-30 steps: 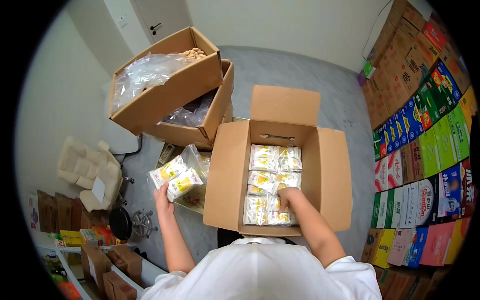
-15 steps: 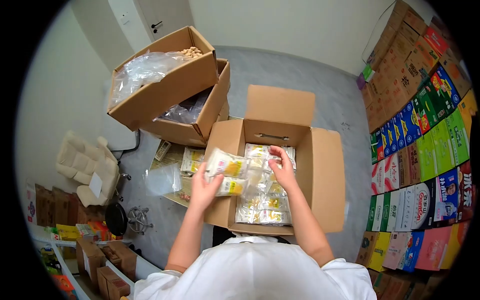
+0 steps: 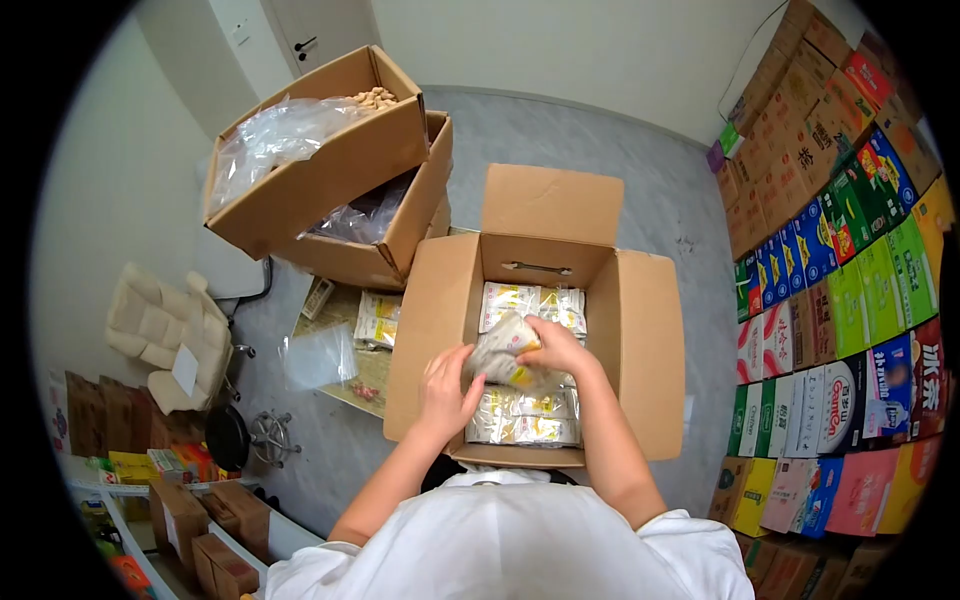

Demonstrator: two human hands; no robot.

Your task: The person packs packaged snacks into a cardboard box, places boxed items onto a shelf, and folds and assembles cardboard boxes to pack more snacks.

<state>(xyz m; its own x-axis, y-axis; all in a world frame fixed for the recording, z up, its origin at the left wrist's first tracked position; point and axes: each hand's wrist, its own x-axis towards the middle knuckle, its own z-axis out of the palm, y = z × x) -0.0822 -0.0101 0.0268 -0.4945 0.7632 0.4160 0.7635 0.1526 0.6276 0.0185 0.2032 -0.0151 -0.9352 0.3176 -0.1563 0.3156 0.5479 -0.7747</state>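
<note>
Between my hands, over the open cardboard box (image 3: 650, 350), are white-and-yellow plastic packets (image 3: 508, 340), tilted and blurred by motion. My left hand (image 3: 447, 393) grips them from the left, its fingers curled at their edge. On the other side my right hand (image 3: 556, 349) pinches their right end. Inside the box lie rows of similar packets (image 3: 545, 430), flat against one another, at the near and far ends. How many packets are in my hands is hard to make out.
More packets (image 3: 377, 318) and a clear plastic bag (image 3: 322, 357) lie on the low table to the left. Two stacked cartons (image 3: 340, 190) holding plastic bags stand behind them. Colourful boxes (image 3: 840, 300) are piled along the right; a cream chair (image 3: 165, 320) is at left.
My left hand has brought the packets rightward from beside the left flap to over the box. My right hand has closed on them. The view has shifted slightly.
</note>
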